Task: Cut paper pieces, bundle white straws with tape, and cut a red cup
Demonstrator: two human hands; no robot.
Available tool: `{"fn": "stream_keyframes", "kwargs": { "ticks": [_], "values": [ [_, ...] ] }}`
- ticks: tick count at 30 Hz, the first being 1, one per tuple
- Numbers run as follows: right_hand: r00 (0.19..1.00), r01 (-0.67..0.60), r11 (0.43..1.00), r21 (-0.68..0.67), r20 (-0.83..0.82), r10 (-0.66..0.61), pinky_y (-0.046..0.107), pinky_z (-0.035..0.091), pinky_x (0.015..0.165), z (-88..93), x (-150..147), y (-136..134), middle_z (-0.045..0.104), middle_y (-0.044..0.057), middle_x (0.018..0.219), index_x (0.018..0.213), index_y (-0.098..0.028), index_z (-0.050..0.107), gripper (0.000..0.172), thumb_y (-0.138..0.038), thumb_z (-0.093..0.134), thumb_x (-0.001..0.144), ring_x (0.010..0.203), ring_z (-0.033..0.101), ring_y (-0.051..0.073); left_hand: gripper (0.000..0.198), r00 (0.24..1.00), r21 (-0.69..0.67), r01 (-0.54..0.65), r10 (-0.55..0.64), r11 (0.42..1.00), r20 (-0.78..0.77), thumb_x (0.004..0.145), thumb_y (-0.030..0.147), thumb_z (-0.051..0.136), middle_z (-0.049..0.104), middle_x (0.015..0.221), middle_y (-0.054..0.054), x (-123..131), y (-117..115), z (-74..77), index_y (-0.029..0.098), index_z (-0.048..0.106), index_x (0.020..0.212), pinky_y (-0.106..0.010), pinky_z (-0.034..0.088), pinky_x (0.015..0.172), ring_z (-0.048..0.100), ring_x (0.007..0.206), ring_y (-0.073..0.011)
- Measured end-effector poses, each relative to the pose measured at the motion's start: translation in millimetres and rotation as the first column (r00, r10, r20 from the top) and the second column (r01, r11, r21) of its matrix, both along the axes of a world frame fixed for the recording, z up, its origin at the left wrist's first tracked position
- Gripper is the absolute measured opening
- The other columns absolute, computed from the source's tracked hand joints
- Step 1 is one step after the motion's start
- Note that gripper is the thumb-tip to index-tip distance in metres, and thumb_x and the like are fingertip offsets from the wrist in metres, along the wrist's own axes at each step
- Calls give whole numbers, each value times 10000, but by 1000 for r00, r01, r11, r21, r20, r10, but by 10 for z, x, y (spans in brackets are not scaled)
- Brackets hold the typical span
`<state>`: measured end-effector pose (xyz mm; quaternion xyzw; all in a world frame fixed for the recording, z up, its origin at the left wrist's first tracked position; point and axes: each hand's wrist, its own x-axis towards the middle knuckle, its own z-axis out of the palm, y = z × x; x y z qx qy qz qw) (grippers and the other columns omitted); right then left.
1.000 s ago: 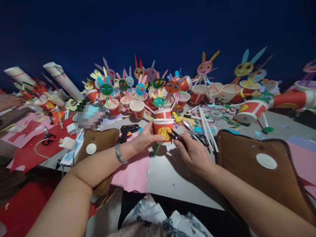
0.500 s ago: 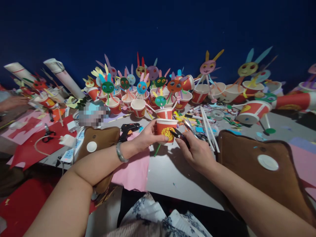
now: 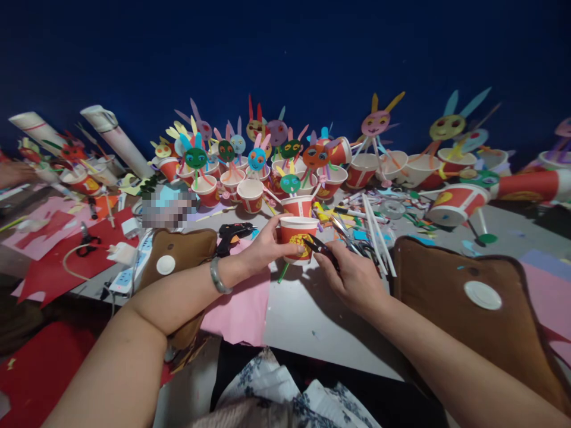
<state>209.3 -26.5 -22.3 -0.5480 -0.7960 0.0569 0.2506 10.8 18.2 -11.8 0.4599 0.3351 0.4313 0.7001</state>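
Note:
My left hand (image 3: 270, 242) is closed around the side of a red paper cup (image 3: 289, 229) with a white rim and a yellow print. The cup is upright just above the grey table, and a green strip (image 3: 282, 272) shows below it. In my right hand (image 3: 357, 270) is a pair of black scissors (image 3: 322, 248), their pointed tip against the yellow print on the cup's right side. My fingers cover the handles. Directly behind stands another red cup (image 3: 297, 205) with a green rabbit face (image 3: 289, 183).
Several cups with paper rabbit faces (image 3: 257, 159) line the back. A glue gun (image 3: 234, 235) and pink paper (image 3: 241, 303) lie at left, white straws (image 3: 377, 232) at right. Brown hot-water bags (image 3: 446, 285) flank my arms. Another person's hand (image 3: 15, 173) is at far left.
The cup in my left hand has shifted slightly left, and the scissors have moved left with it. The other person's hand has drawn back toward the left edge.

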Motion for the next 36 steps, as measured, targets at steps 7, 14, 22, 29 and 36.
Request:
{"fn": "stream_keyframes", "kwargs": {
  "ticks": [7, 14, 22, 29, 36],
  "values": [
    [1000, 21, 1000, 12, -18, -21, 284, 361, 524, 1, -6, -3, 686, 64, 671, 913, -214, 553, 325, -470, 362, 976, 573, 654, 234, 623, 1000, 8, 0, 1, 1000, -17, 607, 169, 829, 657, 1057, -66, -2, 19, -8, 183, 512, 1143, -352, 506, 869, 637, 925, -178],
    [1000, 10, 1000, 30, 5, -10, 277, 334, 506, 23, -2, -27, 672, 49, 626, 919, -207, 565, 324, -464, 377, 979, 526, 632, 217, 538, 999, -12, 34, -34, 999, 42, 688, 171, 703, 654, 1141, -81, -10, -7, 27, 191, 542, 1200, -316, 495, 856, 622, 1017, -200],
    [1000, -6, 997, 72, 27, 4, 258, 315, 485, 20, 0, -22, 650, 27, 577, 907, -199, 570, 330, -457, 378, 980, 486, 608, 194, 659, 999, 10, 12, -13, 1000, 52, 620, 129, 747, 658, 1128, -77, -19, 37, -50, 198, 523, 1236, -330, 502, 829, 633, 959, -197],
    [998, -56, 994, 98, 47, 52, 247, 316, 467, 10, 5, -24, 608, 3, 521, 864, -189, 573, 309, -427, 411, 977, 446, 581, 171, 659, 997, 51, -32, 28, 998, 77, 635, 109, 711, 649, 1162, -86, -21, 101, -81, 211, 507, 1253, -416, 481, 928, 625, 1045, -234],
    [999, -43, 989, 143, 32, 39, 246, 326, 466, -13, 8, -12, 606, 3, 519, 867, -182, 582, 321, -434, 417, 976, 436, 568, 164, 750, 999, 75, -23, 21, 997, 33, 637, 118, 716, 613, 1228, -94, -33, 84, -102, 237, 454, 1330, -428, 493, 943, 594, 1123, -259]
  ]
}}
